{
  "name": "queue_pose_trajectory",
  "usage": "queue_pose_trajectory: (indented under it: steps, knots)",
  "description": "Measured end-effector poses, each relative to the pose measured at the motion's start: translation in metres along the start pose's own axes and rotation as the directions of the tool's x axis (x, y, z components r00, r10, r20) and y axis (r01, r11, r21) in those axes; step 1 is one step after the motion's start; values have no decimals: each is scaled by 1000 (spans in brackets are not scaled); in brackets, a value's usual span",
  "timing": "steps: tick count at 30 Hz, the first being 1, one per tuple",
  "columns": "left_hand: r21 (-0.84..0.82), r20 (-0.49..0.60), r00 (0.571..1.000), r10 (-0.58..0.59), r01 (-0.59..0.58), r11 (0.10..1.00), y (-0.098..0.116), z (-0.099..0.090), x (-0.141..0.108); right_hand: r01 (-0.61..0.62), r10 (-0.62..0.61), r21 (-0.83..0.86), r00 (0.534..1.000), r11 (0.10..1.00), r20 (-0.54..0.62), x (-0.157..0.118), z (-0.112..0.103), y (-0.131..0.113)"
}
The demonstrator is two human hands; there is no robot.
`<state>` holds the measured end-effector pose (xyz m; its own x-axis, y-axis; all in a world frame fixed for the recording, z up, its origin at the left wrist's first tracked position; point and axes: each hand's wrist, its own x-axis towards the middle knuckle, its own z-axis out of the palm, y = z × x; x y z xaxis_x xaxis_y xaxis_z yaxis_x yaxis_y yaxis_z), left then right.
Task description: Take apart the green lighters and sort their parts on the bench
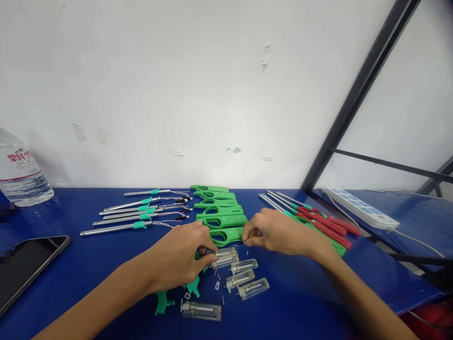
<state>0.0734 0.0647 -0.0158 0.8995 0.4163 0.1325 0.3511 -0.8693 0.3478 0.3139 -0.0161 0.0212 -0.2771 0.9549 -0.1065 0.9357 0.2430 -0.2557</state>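
Note:
My left hand (187, 252) is closed, thumb and fingers at the left ends of clear fuel tanks (226, 257); what lies between the fingertips is hidden. My right hand (271, 231) is closed in a pinch at the right end of the nearest green handle shell (226, 235). More green shells (221, 211) are stacked in a column behind it. Several clear tanks (254, 288) lie in front of my hands, one (201, 311) nearer the front. Teal trigger pieces (163, 302) and small pins and clips (217, 284) are scattered beside the tanks.
Metal rods with wires (113, 230) lie at the left. Red and green lighters (327, 225) lie at the right. A phone (28, 264) and a water bottle (23, 174) are far left. A power strip (361, 208) sits beyond a dark metal frame (354, 101).

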Motion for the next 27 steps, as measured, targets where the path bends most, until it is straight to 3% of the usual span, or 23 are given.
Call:
queue_pose_trajectory:
  steps: [6, 12, 23, 27]
  knots:
    - [-60, 45, 998, -40, 43, 997, 5, 0, 1, 4, -6, 44, 999, 999, 44, 4, 4, -4]
    - [-64, 0, 1000, -17, 17, 998, 5, 2, -1, -52, 51, 75, 999, 996, 13, 5, 3, -9]
    - [-45, 75, 995, 59, -56, 997, 10, -6, -5, -38, 27, 253, 999, 967, 47, 5, 9, -16]
    - [-43, 63, 997, 36, -33, 999, 9, -5, -5, -13, 10, 227, 1000, 974, 13, 3, 7, -14]
